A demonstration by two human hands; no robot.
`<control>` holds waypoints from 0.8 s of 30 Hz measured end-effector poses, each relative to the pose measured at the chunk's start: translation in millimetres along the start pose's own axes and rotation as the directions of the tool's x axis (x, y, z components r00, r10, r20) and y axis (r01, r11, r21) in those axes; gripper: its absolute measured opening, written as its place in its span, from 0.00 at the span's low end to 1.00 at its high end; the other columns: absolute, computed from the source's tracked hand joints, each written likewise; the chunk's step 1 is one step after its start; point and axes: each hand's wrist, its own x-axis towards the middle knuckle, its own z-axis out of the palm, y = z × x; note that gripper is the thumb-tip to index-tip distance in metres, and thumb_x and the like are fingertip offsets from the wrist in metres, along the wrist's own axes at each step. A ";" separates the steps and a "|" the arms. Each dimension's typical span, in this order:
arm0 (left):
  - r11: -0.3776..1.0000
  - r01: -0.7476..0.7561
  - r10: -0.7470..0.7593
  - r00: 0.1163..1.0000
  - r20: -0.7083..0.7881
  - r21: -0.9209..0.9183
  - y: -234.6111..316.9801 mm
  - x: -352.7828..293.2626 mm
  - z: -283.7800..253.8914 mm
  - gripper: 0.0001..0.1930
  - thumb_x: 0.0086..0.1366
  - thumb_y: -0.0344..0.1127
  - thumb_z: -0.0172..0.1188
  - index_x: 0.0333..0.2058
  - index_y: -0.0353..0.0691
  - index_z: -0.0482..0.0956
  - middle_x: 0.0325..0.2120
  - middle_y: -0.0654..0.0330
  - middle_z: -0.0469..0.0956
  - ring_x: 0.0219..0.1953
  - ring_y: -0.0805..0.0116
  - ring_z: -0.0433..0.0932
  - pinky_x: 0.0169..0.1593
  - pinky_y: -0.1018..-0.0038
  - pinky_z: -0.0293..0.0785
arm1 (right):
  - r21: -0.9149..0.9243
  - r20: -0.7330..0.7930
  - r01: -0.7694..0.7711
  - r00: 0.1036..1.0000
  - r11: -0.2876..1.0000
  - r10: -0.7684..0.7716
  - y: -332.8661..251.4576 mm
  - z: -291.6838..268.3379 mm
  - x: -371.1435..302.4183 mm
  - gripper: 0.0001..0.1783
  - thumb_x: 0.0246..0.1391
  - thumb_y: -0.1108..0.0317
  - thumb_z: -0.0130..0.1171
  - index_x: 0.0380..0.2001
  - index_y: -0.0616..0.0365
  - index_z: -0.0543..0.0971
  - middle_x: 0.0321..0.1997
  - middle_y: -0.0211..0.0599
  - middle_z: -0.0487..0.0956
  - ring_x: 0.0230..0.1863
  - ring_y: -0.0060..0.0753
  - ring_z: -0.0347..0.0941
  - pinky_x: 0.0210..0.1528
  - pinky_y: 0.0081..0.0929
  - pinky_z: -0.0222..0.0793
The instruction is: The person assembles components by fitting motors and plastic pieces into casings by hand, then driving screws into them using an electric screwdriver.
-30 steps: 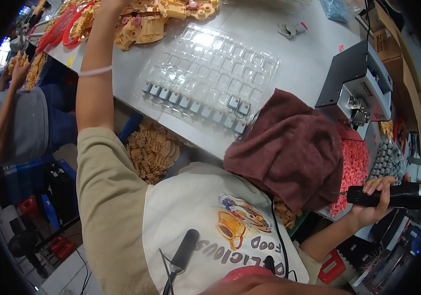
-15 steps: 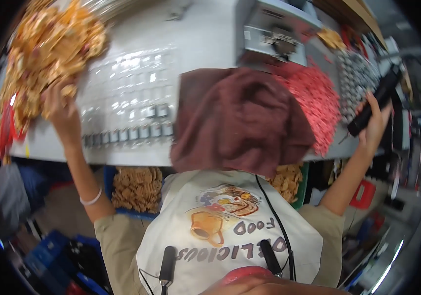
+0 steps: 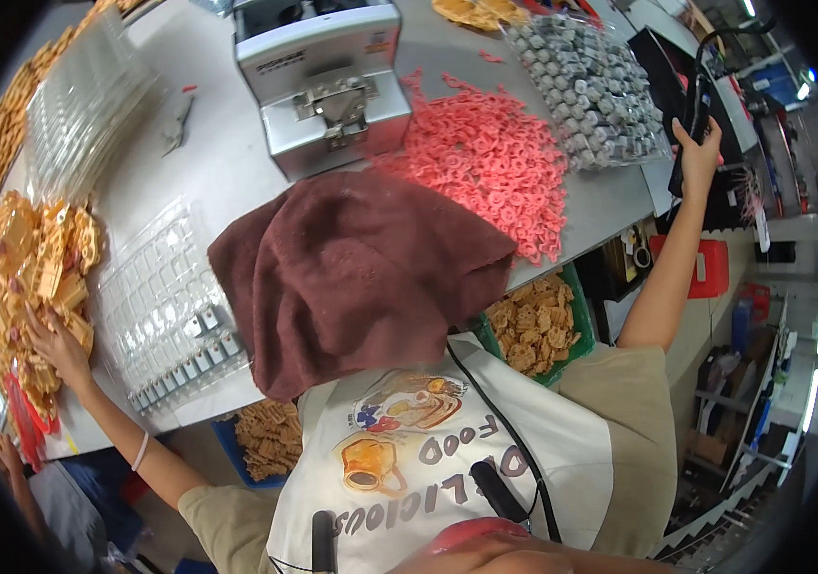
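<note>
My left hand (image 3: 61,352) lies on a heap of flat orange-yellow parts (image 3: 45,251), fingers spread and nothing visible held in them. At the far right my right hand (image 3: 698,165) is closed around a black electric screwdriver (image 3: 697,99), whose cable arcs up and away. Beside my left forearm is a clear plastic tray (image 3: 146,273) with many pockets. Small silver-and-dark cylindrical parts (image 3: 187,365) fill its near row, and a couple more sit above that row. A crumpled maroon cloth (image 3: 356,273) lies at the table's front edge, before my apron.
A silver bench machine (image 3: 327,91) stands behind the cloth. Pink small rings (image 3: 495,153) are heaped beside it, next to a bag of grey parts (image 3: 586,91). Stacked clear trays (image 3: 84,100) stand far left. A green bin (image 3: 576,316) and blue bin (image 3: 229,450) sit below the table edge.
The view has turned toward the right. My right hand has carried the screwdriver outward to the black box at the far right. The left hand's fingers have spread over the orange-yellow heap.
</note>
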 end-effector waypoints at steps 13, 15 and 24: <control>0.995 -0.012 0.026 0.989 0.142 -0.103 30.1 -12.6 -21.6 0.35 0.72 0.67 0.35 0.69 0.53 0.59 0.72 0.49 0.47 0.73 0.47 0.46 0.72 0.54 0.43 | 0.049 0.297 -0.275 0.922 0.960 0.249 69.2 11.4 27.4 0.34 0.58 0.59 0.63 0.63 0.64 0.68 0.57 0.39 0.77 0.53 0.26 0.73 0.59 0.23 0.62; 0.995 -0.024 0.037 0.990 0.134 -0.094 23.4 -13.9 -16.1 0.35 0.72 0.67 0.35 0.69 0.54 0.59 0.72 0.49 0.47 0.73 0.46 0.46 0.72 0.54 0.42 | 0.172 0.275 -0.289 0.932 0.942 0.236 77.3 9.2 34.0 0.26 0.60 0.61 0.61 0.58 0.64 0.74 0.53 0.38 0.79 0.52 0.28 0.75 0.59 0.25 0.64; 0.997 -0.004 0.012 0.993 0.115 -0.077 40.4 -29.6 -38.5 0.36 0.71 0.67 0.35 0.70 0.54 0.55 0.72 0.48 0.46 0.73 0.46 0.47 0.72 0.54 0.42 | 0.355 0.375 0.634 0.577 0.687 -0.726 -166.0 121.2 -57.4 0.16 0.58 0.72 0.60 0.50 0.53 0.80 0.45 0.35 0.81 0.45 0.22 0.77 0.48 0.20 0.71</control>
